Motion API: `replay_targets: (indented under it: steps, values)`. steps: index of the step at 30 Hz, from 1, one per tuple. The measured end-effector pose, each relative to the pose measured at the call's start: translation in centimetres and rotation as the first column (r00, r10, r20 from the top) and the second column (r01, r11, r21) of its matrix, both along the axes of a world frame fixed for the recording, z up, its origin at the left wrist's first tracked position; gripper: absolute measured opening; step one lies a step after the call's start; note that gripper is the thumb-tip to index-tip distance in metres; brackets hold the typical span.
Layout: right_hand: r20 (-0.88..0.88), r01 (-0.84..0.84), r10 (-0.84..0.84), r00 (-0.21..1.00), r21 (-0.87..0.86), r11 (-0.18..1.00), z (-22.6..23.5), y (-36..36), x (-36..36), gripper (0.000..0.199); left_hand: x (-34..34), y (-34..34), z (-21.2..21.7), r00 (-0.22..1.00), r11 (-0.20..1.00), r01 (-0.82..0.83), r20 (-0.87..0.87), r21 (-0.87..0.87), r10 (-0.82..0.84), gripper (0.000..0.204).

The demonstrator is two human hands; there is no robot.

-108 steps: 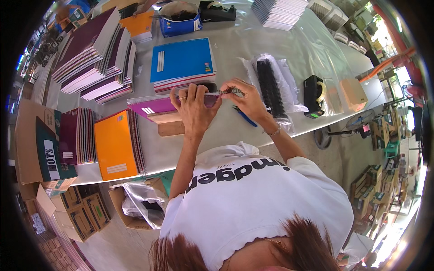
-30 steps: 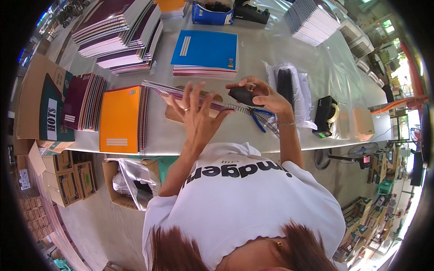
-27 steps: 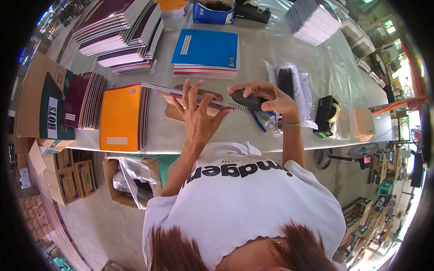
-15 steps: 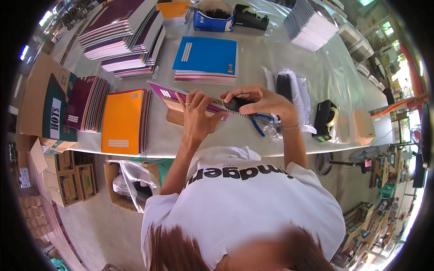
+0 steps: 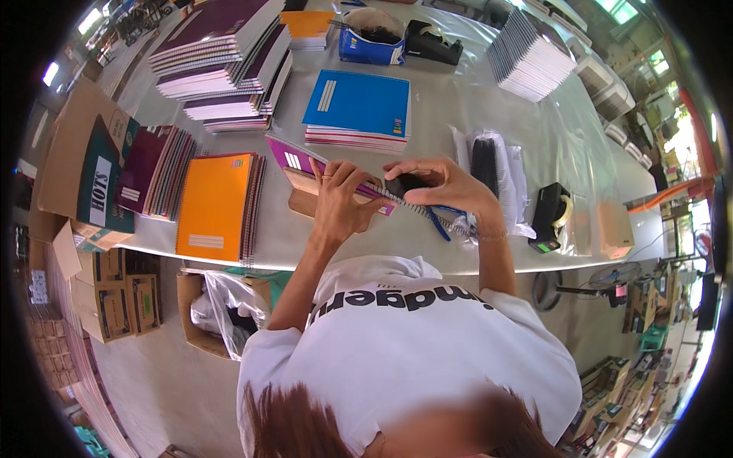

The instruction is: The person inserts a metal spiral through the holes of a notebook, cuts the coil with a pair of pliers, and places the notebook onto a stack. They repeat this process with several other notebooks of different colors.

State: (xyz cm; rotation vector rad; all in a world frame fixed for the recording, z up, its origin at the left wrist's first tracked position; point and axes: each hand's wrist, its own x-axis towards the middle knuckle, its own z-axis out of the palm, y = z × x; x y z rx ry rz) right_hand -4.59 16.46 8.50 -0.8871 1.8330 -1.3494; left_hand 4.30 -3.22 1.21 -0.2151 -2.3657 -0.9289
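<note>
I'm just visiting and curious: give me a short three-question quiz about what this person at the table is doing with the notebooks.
1. True or false: the left hand rests on a purple spiral notebook.
2. What does the right hand hold against the notebook's wire spine? A) a small black tool B) a pair of scissors C) a cup
3. What colour is the cover on top of the notebook pile just beyond the hands?

Key: 1 true; 2 A; 3 blue.
</note>
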Motion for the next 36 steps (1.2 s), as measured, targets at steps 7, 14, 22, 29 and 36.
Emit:
replay_targets:
  steps: [7,14,22,29,36]
  values:
    - [-0.207,-0.026,0.034,0.978,0.038,0.999,0.5,-0.6,0.4,0.039,-0.1,-0.5,0.1,0.999,0.999,0.038,-0.007,-0.007,-0.038,0.042]
    - [-0.081,-0.043,0.04,0.996,-0.027,0.999,0.5,-1.4,0.6,0.041,0.3,-0.9,0.2,0.999,0.997,0.036,0.037,0.064,-0.038,0.056]
    - [0.031,-0.015,0.015,0.999,0.005,1.0,-1.3,-2.6,-0.4,0.042,0.5,-1.2,0.4,0.994,0.996,0.036,0.099,0.088,-0.044,0.072]
    - [-0.191,0.016,0.002,0.982,0.096,0.995,-2.5,-2.4,-1.4,0.041,1.3,-0.7,0.3,0.988,0.995,0.026,0.15,0.092,-0.039,0.089]
    - [-0.307,-0.083,0.079,0.948,0.0,0.997,0.5,-3.8,1.1,0.037,1.6,-1.0,0.5,0.993,0.994,-0.042,0.117,0.103,0.03,0.097]
